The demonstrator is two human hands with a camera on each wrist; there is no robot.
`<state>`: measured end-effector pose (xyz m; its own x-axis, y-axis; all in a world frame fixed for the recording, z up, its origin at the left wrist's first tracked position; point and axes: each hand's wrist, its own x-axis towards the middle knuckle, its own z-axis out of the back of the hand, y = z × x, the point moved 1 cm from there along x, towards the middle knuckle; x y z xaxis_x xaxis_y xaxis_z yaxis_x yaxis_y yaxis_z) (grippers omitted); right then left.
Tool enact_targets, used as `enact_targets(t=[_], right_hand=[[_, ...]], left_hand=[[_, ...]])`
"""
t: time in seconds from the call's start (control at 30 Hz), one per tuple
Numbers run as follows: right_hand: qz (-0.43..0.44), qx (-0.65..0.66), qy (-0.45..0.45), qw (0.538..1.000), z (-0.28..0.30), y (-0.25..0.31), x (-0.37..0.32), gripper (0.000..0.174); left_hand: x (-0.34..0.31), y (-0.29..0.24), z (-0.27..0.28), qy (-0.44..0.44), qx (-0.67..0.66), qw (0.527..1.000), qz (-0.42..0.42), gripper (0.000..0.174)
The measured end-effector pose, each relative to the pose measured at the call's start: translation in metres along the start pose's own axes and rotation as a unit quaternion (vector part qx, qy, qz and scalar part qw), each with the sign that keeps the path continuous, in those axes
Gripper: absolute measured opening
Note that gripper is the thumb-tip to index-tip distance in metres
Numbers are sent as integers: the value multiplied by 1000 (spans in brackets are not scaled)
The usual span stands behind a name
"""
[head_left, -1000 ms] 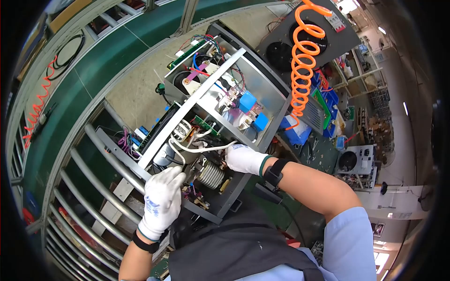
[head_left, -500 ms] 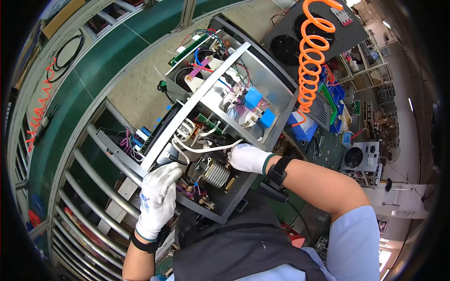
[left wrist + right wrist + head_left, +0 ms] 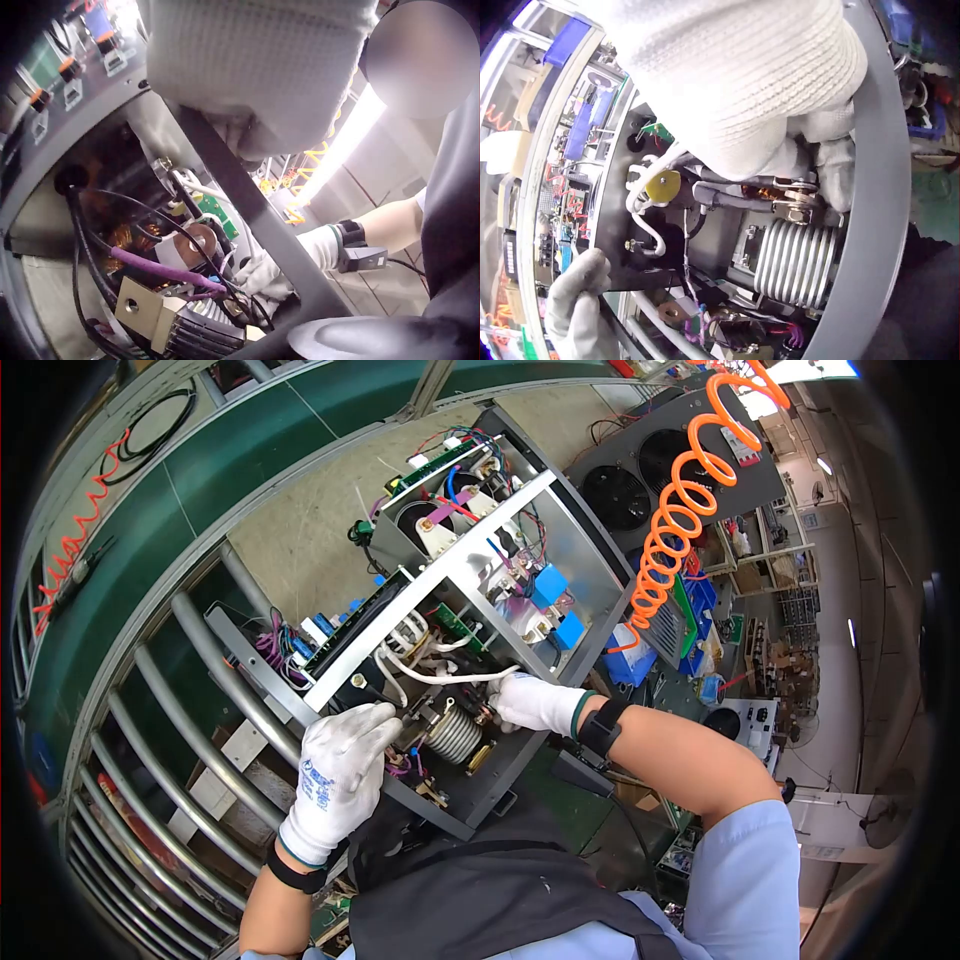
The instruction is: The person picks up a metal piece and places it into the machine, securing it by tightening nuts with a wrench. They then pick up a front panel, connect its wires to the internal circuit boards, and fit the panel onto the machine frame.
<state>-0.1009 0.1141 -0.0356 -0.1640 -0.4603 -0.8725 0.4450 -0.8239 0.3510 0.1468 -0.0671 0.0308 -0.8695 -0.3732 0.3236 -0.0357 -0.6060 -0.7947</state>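
Observation:
The white-gloved left hand [image 3: 338, 775] holds the near left edge of an open metal chassis [image 3: 425, 812]; in the left wrist view its frame bar [image 3: 251, 202] passes beneath the glove. Inside the chassis, the gloved right hand [image 3: 538, 703] reaches down beside a ribbed metal coil [image 3: 453, 734]. The right wrist view shows the fingers [image 3: 835, 176] bent round a bolted terminal [image 3: 799, 213], where dark-sleeved cable lugs meet above the coil [image 3: 795, 262]. The thumb is mostly hidden. A white cable [image 3: 450, 679] runs from the left to the right hand's fingertips.
Circuit boards, blue blocks [image 3: 549, 587] and wires fill the chassis's far part. Metal rollers [image 3: 190, 732] lie at left. An orange coiled hose [image 3: 668, 530] hangs at right, near a dark fan panel [image 3: 655, 460] and blue bins [image 3: 632, 664].
The head view has shifted. The left hand's fingers lie flatter over the chassis edge than half a second ago. The right hand stays at the same spot beside the coil.

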Motion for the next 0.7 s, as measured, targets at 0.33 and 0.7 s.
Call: enact_targets(t=[0.33, 0.7], right_hand=[[105, -40, 40, 993, 7, -3, -2, 15], [18, -65, 36, 997, 11, 24, -15, 25]], left_hand=[[-1, 1, -1, -7, 12, 1000, -12, 32], [-4, 3, -7, 2, 57, 998, -19, 38]])
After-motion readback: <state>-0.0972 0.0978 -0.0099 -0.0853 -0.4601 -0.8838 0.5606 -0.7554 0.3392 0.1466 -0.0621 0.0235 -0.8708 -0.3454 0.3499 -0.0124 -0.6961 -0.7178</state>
